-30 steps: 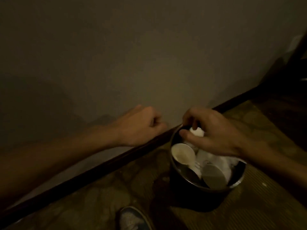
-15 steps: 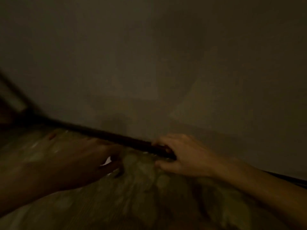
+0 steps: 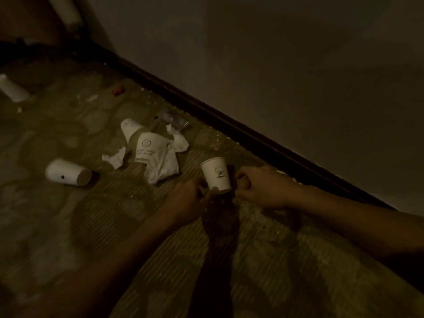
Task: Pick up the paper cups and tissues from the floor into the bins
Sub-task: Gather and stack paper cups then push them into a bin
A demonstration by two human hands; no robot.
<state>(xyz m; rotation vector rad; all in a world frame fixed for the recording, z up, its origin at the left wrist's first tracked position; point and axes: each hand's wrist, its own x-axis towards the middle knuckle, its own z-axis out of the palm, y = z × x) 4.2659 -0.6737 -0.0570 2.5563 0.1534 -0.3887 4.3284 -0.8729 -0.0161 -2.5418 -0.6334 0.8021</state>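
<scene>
My left hand point(image 3: 187, 198) holds a small white paper cup point(image 3: 216, 175) by its lower side, upright and slightly tilted, just above the carpet. Right of the cup is my right hand point(image 3: 259, 190), curled into a fist with nothing visible in it. A smiley-printed cup point(image 3: 148, 146) lies on crumpled tissues point(image 3: 164, 167), with another cup point(image 3: 129, 129) behind it. More tissue pieces lie to the left point(image 3: 115, 157) and right point(image 3: 181, 141). One cup point(image 3: 66, 172) lies on its side further left, and another point(image 3: 12, 89) at the far left edge. No bin is in view.
A dark baseboard point(image 3: 229, 125) runs diagonally along the plain wall point(image 3: 275, 65) behind the litter. Crumpled clear plastic point(image 3: 174, 119) and a small red scrap point(image 3: 118, 91) lie near it. The patterned carpet point(image 3: 286, 260) is dim.
My view swung left from the bin to the littered floor. The bin left the view. My left hand reached to the floor and now holds a paper cup; my right hand let go of its tissue.
</scene>
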